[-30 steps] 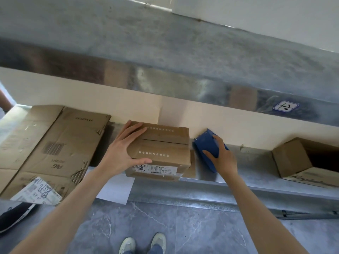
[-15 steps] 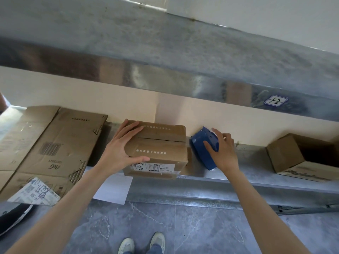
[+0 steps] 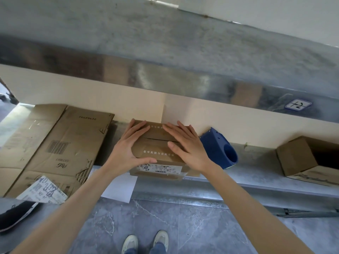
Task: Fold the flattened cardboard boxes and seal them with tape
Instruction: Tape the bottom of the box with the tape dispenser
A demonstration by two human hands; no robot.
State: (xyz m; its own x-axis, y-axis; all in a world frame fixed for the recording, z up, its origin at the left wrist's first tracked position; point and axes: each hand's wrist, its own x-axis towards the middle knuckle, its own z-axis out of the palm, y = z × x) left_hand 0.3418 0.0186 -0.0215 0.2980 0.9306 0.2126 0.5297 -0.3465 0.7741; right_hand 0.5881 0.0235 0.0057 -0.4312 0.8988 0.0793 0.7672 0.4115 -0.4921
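Where my two hands lie, the entries run as follows.

Tabletop (image 3: 256,177): grey metal ledge running left and right beneath both hands.

Flattened cardboard boxes (image 3: 60,143): brown sheets lying flat, just left of my left hand.

Open box (image 3: 300,158): brown, dark opening showing, well to the right of my right hand.

Small box (image 3: 156,153): brown, on the tabletop directly under my fingers (image 3: 139,129), top flaps down, the slit between them visible between my hands.

Tape dispenser (image 3: 218,147): blue, tilted, just right of my right hand and apart from it.

Left hand (image 3: 124,153): fingers straight and flat on the box top, thumb along its near edge, gripping nothing.

Right hand (image 3: 190,149): fingers spread flat on the top flaps, gripping nothing.

Label (image 3: 161,168): white, on the box's near face, below my thumbs.
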